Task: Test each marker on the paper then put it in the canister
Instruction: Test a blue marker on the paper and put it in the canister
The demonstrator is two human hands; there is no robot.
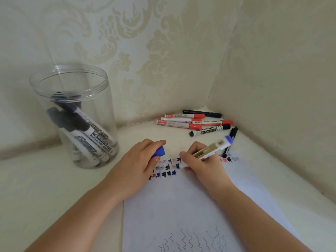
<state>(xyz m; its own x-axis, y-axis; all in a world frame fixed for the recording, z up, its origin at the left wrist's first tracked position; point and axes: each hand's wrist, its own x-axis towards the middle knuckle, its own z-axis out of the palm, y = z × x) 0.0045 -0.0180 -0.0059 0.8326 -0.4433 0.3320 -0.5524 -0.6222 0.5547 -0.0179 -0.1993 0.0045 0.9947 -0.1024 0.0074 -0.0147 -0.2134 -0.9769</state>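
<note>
Holding a white marker with a blue end and a gold label (pixel 211 149), the right hand (pixel 201 161) has its fingers curled round the barrel. The marker slants up and to the right out of the grip, with the blue end high and the writing end hidden down under the fingers. The picture is blurry here, so I cannot tell if the tip touches the paper. The hand sits just above the white sheet of paper (pixel 181 206), right beside rows of small black, blue and red test marks (pixel 166 170).

The left hand (pixel 140 166) rests on the top left part of the paper. Its fingers are curled round a small blue cap (pixel 158 151), which peeks out between the thumb and the other fingers. The two hands are near each other but do not touch.

Near the bottom edge of the paper are thin wavy pen lines (pixel 192 242).

A tall clear plastic canister (pixel 72 113) stands upright on the pale bench (pixel 54 188), well to the left of the hands. Several white markers with black caps (pixel 85 131) lean inside it.

In the far corner by the wall lies a loose pile of markers: some white ones with red caps (pixel 183 120), one white one with a black cap (pixel 209 131), and a thin all-black pen (pixel 201 113). Another thin black pen (pixel 231 140) lies just behind the marker in the right hand.

The walls have cream wallpaper with a flower pattern (pixel 145 51).
</note>
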